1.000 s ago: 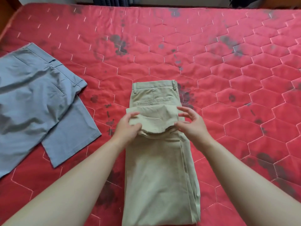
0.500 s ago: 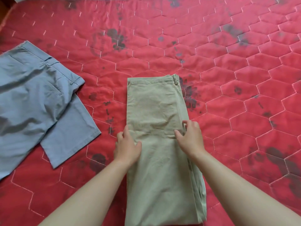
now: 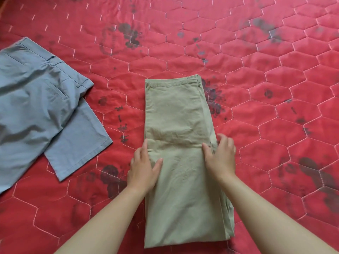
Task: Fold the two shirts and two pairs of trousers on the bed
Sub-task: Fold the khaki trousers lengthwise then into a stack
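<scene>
Khaki trousers [image 3: 176,125] lie pressed under the flat left hand [image 3: 145,170] and right hand [image 3: 221,159], neither gripping; stacked edges beside the right could slip when lifted.

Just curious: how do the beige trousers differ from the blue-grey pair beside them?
The beige trousers lie folded into a neat narrow strip; the blue-grey pair lies spread and rumpled. The left hand and right hand rest on the beige trousers; nothing touches the blue-grey pair. Both lie on the red quilted bed.
</scene>
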A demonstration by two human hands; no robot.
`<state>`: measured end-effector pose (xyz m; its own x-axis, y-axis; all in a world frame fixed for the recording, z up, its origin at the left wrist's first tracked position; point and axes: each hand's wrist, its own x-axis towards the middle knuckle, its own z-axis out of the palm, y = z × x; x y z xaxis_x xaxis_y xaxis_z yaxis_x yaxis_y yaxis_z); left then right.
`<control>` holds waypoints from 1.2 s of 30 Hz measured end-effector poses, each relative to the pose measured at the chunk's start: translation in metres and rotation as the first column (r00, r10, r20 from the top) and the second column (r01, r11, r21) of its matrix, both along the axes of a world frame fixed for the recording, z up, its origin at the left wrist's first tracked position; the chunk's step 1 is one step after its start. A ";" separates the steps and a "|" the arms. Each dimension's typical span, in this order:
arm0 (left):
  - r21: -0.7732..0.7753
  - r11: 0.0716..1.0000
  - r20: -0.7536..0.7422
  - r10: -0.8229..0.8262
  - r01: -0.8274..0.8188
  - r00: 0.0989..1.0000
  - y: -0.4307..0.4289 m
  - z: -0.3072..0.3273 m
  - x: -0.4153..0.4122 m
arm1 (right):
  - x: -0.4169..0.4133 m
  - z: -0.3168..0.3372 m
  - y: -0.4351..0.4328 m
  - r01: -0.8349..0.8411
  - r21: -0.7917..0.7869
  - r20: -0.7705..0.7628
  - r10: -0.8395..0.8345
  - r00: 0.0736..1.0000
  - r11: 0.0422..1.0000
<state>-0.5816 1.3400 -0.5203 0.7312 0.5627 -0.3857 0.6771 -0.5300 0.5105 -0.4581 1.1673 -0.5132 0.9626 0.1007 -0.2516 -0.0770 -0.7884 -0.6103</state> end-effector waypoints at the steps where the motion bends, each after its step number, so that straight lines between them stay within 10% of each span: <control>1: 0.005 1.000 -0.023 0.031 -0.031 0.999 -0.006 -0.001 -0.006 | -0.014 -0.004 -0.006 0.009 -0.036 -0.058 -0.011 0.998 0.999; 22: -0.159 0.980 -0.149 0.097 -0.121 0.984 -0.178 0.018 -0.230 | -0.214 0.007 -0.167 -0.266 0.023 -0.304 0.261 0.916 0.964; 26: 0.102 0.988 -0.327 -0.077 0.116 0.942 -0.216 0.025 -0.285 | -0.261 0.010 -0.207 -0.357 -0.196 -0.206 0.318 0.926 0.913; 30: 0.391 0.820 -0.097 -0.415 0.418 0.905 -0.231 0.016 -0.314 | -0.299 0.004 -0.231 -0.602 -0.325 0.121 0.663 0.739 0.730; 36: 0.269 0.770 -0.126 -0.567 0.578 0.814 -0.219 -0.005 -0.331 | -0.321 -0.016 -0.250 -0.785 -0.289 0.037 0.826 0.562 0.547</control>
<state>-0.9124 1.1207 -0.5257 0.9418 0.1317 -0.3094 0.2168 -0.9411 0.2595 -0.7795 0.9176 -0.5295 0.5275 0.8166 -0.2345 0.7339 -0.5770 -0.3584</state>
